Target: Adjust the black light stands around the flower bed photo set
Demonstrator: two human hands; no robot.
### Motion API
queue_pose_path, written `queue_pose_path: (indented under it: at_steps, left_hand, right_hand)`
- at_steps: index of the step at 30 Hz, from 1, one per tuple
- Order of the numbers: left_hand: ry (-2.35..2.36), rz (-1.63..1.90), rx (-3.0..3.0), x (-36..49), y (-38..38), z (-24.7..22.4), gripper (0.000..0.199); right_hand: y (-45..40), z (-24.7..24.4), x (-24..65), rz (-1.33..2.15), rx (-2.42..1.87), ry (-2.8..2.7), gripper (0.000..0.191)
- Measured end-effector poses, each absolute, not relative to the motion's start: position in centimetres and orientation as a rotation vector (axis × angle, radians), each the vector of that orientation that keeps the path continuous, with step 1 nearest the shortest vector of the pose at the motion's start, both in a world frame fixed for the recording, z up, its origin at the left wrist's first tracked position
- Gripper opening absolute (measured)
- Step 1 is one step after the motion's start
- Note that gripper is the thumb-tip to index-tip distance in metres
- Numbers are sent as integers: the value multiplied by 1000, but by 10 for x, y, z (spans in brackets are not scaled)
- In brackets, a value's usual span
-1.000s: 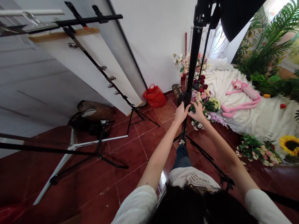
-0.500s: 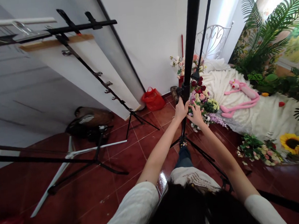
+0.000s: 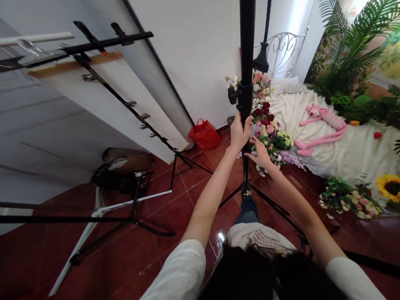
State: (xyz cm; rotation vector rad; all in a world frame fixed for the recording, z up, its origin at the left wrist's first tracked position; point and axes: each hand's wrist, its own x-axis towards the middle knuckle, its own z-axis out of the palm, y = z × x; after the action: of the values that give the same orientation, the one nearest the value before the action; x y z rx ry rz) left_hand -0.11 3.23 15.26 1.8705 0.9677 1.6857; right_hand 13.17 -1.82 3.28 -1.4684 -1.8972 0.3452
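A black light stand [image 3: 245,96] rises in front of me, with a locking knob [image 3: 232,95] on its collar. Just below that collar, my left hand [image 3: 240,132] is closed around the pole. Lower down on the right side, my right hand [image 3: 260,156] has its thumb and fingers spread, the thumb at the pole. Whether it presses on the pole is hard to see. A black plug [image 3: 261,59] hangs on a cable beside the upper pole. The stand's tripod legs [image 3: 268,200] spread over the floor near my foot.
Flowers [image 3: 268,127] and a white-draped bed with a pink plush toy [image 3: 328,120] lie to the right. A red bag [image 3: 205,135] sits by the wall. On the left stand a clipped backdrop frame [image 3: 132,108] and another stand with splayed legs [image 3: 129,215].
The pole's collar and knob now show higher above my hands. My right hand has come slightly lower and away from the left, its fingers spreading. The hanging plug appears higher too.
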Motion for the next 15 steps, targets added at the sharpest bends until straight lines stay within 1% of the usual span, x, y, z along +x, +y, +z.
queue_pose_path:
  at_steps: [9, 12, 15]
  left_hand:
    - [898, 1753, 1896, 0, 39, 172, 55]
    - [902, 1758, 1898, 0, 39, 173, 55]
    - [909, 1758, 1903, 0, 39, 172, 56]
  right_hand:
    - [-14, 27, 134, 416, -1377, -1877, 54]
    - [-11, 25, 137, 508, -1278, -1841, 57]
    - [-8, 23, 142, 655, -1228, -1777, 54]
